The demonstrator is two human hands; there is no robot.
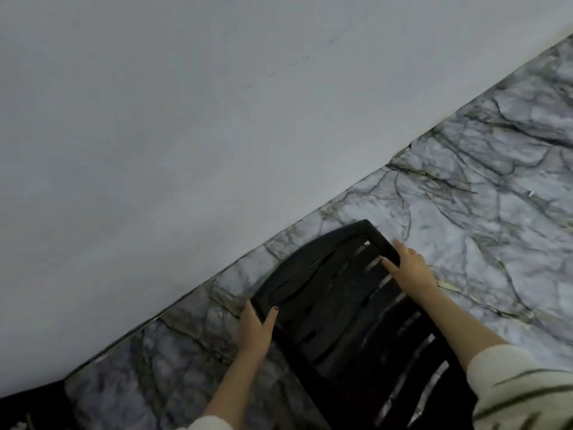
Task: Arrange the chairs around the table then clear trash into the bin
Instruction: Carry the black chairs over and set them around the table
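the chair (pixel 325 293) looks like moulded black plastic, its slatted back smooth, with a dull satin finish rather than a shine. the floor (pixel 465 197) under it is stone or stone-look tile, pale grey-white with dark branching veins, smooth and faintly glossy; which of the two it is cannot be told. the wall (pixel 186 119) that meets the floor's far edge is plain and painted, matt pale grey, even in texture apart from a few faint scuffs. the right sleeve (pixel 521 389) is soft cream cloth with dark stripes, matt, seemingly knitted. the thumbnail of the left hand (pixel 255 330) wears dark polish.
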